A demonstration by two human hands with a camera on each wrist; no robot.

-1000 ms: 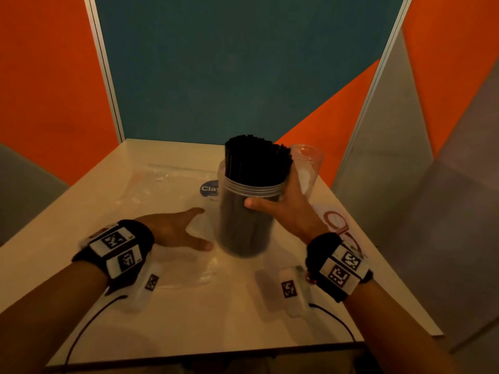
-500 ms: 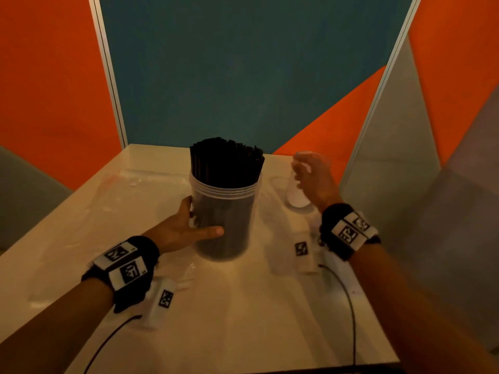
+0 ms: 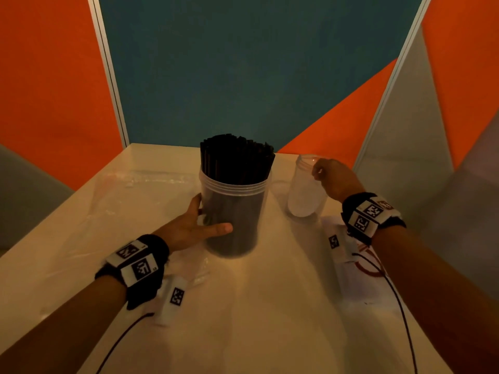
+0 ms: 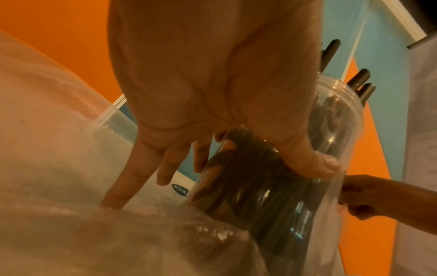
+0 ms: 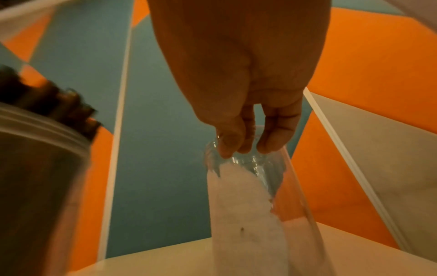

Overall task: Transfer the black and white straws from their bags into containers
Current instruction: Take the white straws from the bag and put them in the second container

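Note:
A clear container (image 3: 234,211) packed with upright black straws (image 3: 236,157) stands mid-table. My left hand (image 3: 213,217) holds its lower wall from the left, with the thumb (image 4: 327,166) across the front and fingers behind. To its right stands a smaller clear container (image 3: 303,197) with a whitish patch on its wall and no dark straws in it. My right hand (image 3: 320,171) pinches that container's rim (image 5: 246,151) between thumb and fingertips. No white straws are in view.
Crumpled clear plastic bags (image 3: 129,201) lie across the left of the table (image 3: 243,319). A bag with red print (image 3: 363,268) lies by my right wrist. Orange, blue and grey partition panels close the table's far end and right side.
The container of black straws passed from my right hand to my left. My right hand went to the smaller container at the back right and took its rim.

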